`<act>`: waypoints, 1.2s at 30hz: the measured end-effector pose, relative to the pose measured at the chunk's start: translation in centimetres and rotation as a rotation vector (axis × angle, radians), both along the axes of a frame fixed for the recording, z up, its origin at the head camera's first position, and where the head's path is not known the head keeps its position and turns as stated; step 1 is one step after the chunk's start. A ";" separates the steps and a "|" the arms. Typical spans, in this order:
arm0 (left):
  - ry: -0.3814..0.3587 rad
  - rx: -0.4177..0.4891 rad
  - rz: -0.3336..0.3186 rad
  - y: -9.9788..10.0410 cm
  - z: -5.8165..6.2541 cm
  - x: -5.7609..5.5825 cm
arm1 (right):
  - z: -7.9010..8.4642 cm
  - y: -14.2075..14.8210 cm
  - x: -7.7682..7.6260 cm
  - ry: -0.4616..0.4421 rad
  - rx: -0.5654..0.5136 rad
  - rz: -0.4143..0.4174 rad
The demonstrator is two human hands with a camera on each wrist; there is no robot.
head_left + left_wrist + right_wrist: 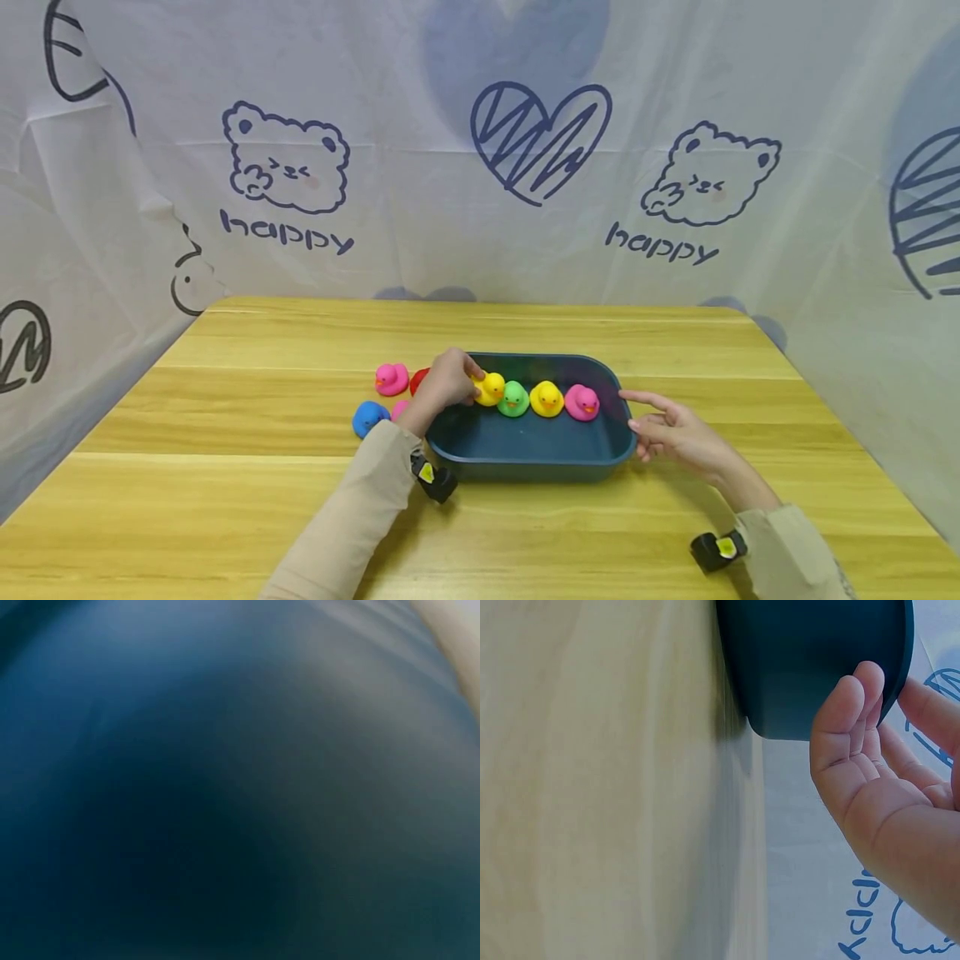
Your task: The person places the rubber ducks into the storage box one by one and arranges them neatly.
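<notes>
Ok so nearest first: two beige sleeves, a left sleeve (337,525) and a right sleeve (798,554), each with a black wrist gadget with a yellow patch, so two of those: left gadget (435,481) and right gadget (717,550).

Then one dark blue-green tray (525,472), with a hand at each end. The right hand (686,437) has its index finger pointing out straight, other fingers loosely bent, fingertips just touching the tray's end; not wrapped round anything. The left hand (447,379) is nearly closed, pinching a yellow duck (491,390) inside the tray's left part. Left wrist view is basically dark blue blur, no help there.

Duck count in the tray: four in a row. After the pinched one come a green duck (513,401), a second yellow duck (547,401) and a pink duck (582,403).

Left of the tray I count four more: a blue duck (369,419), a half-hidden pink one (401,409), a red one (419,381) mostly behind the hand, and another pink duck (391,380).

All on one yellowish wood-grain desk (300,342). Behind, pale cloth (420,208) with two bear heads captioned "happy", one scribbled heart between.
</notes>
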State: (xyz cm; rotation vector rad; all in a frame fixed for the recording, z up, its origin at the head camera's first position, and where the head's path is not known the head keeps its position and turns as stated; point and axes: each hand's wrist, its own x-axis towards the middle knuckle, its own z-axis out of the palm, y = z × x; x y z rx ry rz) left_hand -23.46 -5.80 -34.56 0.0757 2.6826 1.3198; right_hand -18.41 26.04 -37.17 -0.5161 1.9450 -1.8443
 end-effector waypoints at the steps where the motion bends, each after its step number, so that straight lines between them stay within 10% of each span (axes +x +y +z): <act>1: -0.005 -0.010 -0.006 0.0 0.0 0.0 | 0.0 0.0 0.0 0.001 -0.001 0.000; 13: 0.044 -0.109 -0.005 -0.8 1.0 0.3 | -0.4 0.1 0.0 0.010 -0.018 0.013; 36: 0.140 0.318 -0.028 -2.4 1.1 0.5 | -0.2 0.1 0.0 0.012 0.007 0.006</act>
